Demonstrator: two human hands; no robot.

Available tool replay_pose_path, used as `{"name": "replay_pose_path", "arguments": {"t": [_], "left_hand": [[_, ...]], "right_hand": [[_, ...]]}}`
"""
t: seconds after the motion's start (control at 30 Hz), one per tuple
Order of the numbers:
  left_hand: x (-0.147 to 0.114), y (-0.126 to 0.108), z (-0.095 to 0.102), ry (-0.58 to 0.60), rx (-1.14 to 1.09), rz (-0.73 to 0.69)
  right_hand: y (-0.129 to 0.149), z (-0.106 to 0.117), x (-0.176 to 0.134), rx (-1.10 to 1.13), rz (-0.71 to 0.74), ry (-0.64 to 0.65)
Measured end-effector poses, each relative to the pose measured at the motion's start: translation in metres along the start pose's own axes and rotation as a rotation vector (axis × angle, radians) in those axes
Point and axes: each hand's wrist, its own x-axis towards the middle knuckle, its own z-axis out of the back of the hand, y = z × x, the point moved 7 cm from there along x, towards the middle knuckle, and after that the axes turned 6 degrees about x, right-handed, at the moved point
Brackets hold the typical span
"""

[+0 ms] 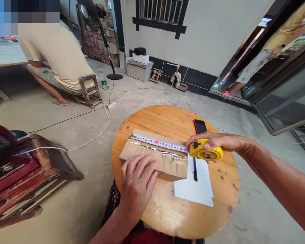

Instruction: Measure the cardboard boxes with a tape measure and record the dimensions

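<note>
A brown cardboard box with shiny tape along its top lies on the round wooden table. My left hand rests on the box's near side, its fingers stretched out over the top. In my right hand is a yellow tape measure, held at the box's right end. Its white blade runs across the box top to the hooked end at the upper left corner. Below the tape measure, a black pen lies on white paper, partly covered by the box and hand.
A phone lies toward the table's far edge. Cables trail over the floor. A red machine on a wooden chair stands at left. One person sits on a small chair; another is in the doorway. A fan stands behind.
</note>
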Motion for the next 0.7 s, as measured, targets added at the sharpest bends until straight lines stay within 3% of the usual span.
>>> {"name": "replay_pose_path", "arguments": {"t": [0.2,0.43,0.7], "left_hand": [[-0.002,-0.002,-0.002,0.002,0.071,-0.058],[-0.003,-0.003,-0.002,-0.003,0.111,-0.106],[-0.002,-0.005,0.000,-0.012,0.116,-0.115]], "right_hand": [[-0.021,0.008,-0.019,0.019,-0.042,-0.071],[-0.021,0.008,-0.018,-0.021,-0.004,-0.045],[-0.030,0.010,-0.016,0.079,-0.032,-0.077]]}}
